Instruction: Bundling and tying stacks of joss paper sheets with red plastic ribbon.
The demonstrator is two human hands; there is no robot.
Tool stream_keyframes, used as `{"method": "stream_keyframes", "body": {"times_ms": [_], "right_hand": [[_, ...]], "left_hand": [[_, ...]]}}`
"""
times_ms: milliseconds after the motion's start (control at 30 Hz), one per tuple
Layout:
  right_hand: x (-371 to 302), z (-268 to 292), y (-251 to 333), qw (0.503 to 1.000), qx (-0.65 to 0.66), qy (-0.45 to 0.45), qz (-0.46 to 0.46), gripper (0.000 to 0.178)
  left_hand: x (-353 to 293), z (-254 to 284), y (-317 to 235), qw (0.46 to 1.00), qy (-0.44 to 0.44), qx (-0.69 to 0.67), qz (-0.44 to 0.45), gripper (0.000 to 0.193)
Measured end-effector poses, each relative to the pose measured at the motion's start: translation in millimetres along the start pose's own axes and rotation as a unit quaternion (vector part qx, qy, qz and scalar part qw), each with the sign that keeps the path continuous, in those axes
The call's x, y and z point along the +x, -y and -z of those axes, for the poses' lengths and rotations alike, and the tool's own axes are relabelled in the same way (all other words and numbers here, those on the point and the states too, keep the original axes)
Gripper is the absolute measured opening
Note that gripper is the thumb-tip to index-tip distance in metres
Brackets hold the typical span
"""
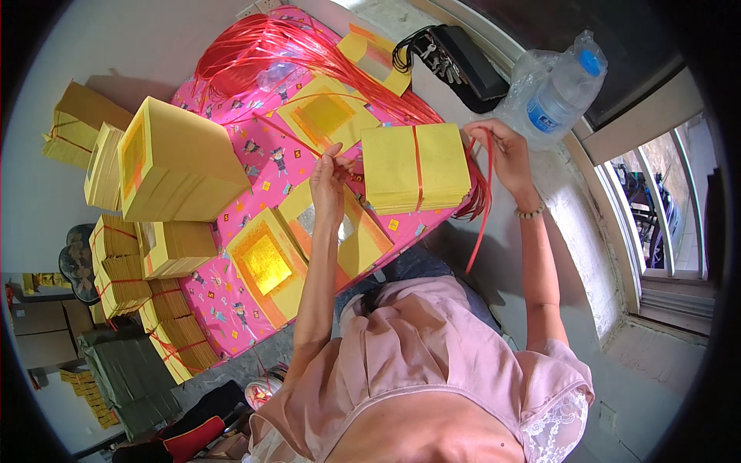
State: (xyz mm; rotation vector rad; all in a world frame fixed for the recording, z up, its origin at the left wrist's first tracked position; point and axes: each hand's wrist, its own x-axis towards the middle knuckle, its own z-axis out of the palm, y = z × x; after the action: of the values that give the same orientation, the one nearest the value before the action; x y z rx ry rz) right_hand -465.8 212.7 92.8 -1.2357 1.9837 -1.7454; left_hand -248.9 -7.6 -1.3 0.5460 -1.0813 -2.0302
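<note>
A stack of yellow paper sheets [397, 166] lies in front of me with a single red strap around its middle. My right hand [500, 145] is closed at the stack's right side, pinching a red plastic strap [482, 231] whose loose end hangs down past the table edge. On the stack's left, my left hand [329, 181] is raised with its fingertips pressed together on a thin red strap [287, 137] running toward the upper left. Whether both pieces belong to one strap is hidden by the stack.
A large bundle of red straps [247, 50] covers the table's far side. Tall paper stacks [189, 166] line the left. Gold-squared sheets [266, 262] lie on the pink patterned tablecloth [243, 312]. A black case [471, 62] with keys and a plastic bottle [552, 108] rest on the sill.
</note>
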Motion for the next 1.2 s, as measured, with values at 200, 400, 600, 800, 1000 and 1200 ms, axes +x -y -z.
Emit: {"method": "stream_keyframes", "body": {"times_ms": [200, 400, 600, 800, 1000, 1200], "right_hand": [[31.6, -10.6, 30.5, 0.985, -0.104, 0.111, 0.086, 0.013], [43.6, -56.9, 28.3, 0.929, -0.18, 0.278, 0.166, 0.013], [33.7, -74.4, 20.9, 0.959, -0.135, 0.249, 0.027, 0.014], [31.8, -77.3, 22.4, 0.964, -0.143, 0.222, 0.016, 0.015], [30.7, -77.6, 23.3, 0.964, -0.151, 0.218, 0.014, 0.015], [36.0, -77.6, 32.3, 0.958, -0.15, 0.244, -0.01, 0.022]], "left_hand": [[6.5, 3.8, -13.0, 0.99, 0.049, 0.132, -0.009, 0.036], [0.5, -3.6, -16.5, 0.964, 0.064, 0.254, -0.04, 0.019], [-2.6, -16.4, -18.4, 0.91, 0.086, 0.361, -0.186, 0.018], [-12.4, -24.1, -32.7, 0.909, 0.137, 0.368, -0.143, 0.03], [2.2, -27.4, -36.4, 0.894, 0.145, 0.395, -0.152, 0.023], [11.7, -25.7, -59.1, 0.817, 0.198, 0.516, -0.163, 0.035]]}}
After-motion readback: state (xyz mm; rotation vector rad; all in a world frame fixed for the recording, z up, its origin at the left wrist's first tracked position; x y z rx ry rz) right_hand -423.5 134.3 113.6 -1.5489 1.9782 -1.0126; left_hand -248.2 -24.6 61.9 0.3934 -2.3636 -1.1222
